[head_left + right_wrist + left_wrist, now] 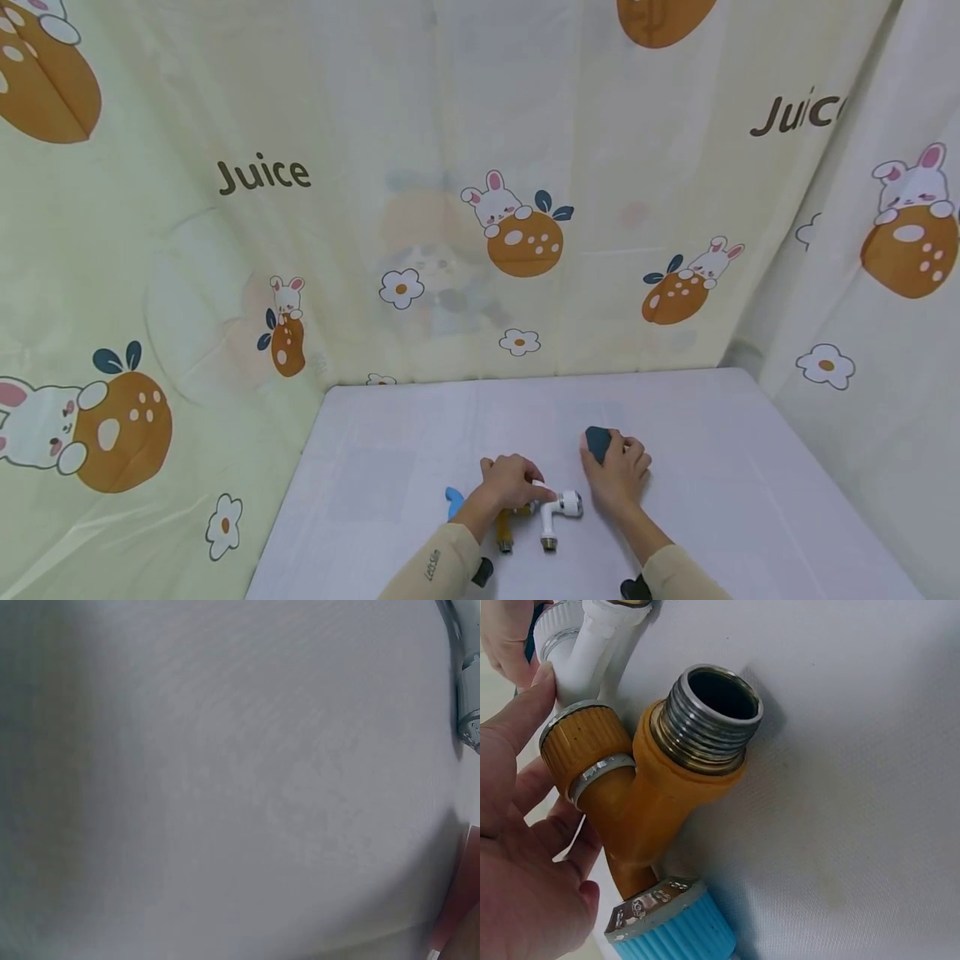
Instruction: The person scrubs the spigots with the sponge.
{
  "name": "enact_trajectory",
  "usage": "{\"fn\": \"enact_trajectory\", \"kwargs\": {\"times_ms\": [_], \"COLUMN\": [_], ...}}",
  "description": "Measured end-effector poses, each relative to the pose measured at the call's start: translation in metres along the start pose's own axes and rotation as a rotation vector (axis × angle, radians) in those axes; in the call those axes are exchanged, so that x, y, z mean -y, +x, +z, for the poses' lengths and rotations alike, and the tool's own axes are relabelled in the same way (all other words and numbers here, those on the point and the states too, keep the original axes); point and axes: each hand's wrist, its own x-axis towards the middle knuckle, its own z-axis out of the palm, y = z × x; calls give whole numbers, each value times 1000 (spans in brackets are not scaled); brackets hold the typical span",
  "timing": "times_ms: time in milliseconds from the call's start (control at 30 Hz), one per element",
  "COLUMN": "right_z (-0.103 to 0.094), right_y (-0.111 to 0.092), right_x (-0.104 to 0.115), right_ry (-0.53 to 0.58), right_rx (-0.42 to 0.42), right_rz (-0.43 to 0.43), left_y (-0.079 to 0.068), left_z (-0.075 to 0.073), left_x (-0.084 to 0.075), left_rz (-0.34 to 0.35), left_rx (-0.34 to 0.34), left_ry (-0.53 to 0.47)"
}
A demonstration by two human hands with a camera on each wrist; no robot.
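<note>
My left hand [513, 482] reaches over the taps in the head view, its thumb and index finger pinching the white tap [549, 523]. Its thumb [526, 711] lies along the white body in the left wrist view. Next to that, an orange-yellow tap [641, 806] with a bare metal thread and a blue ribbed cap [679, 926] lies in front of the other fingers. Farther right, my right hand [621, 473] grips a dark blue block [597, 442] between thumb and fingers. The block's underside is hidden.
A light blue piece [453, 500] shows beyond the left forearm. The white-covered table [712, 433] meets a patterned curtain [442, 100] at the back. In the right wrist view a metal tap end [470, 724] and a reddish-brown shape [459, 892] show at the edge.
</note>
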Motion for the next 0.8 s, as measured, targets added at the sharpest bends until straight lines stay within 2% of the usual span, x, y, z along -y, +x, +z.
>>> {"fn": "enact_trajectory", "kwargs": {"times_ms": [233, 367, 533, 800], "right_z": [-2, 0, 1, 6], "right_y": [-1, -1, -1, -1], "right_x": [4, 6, 8, 8], "right_ry": [-95, -151, -168, -185], "right_rx": [53, 46, 23, 26], "right_rz": [27, 27, 29, 42], "left_y": [-2, -3, -4, -6], "left_z": [2, 2, 1, 0], "left_x": [2, 2, 2, 8], "left_rz": [-2, -1, 9, -28], "left_rx": [-6, -7, -34, -76], "left_ry": [-8, -7, 11, -19]}}
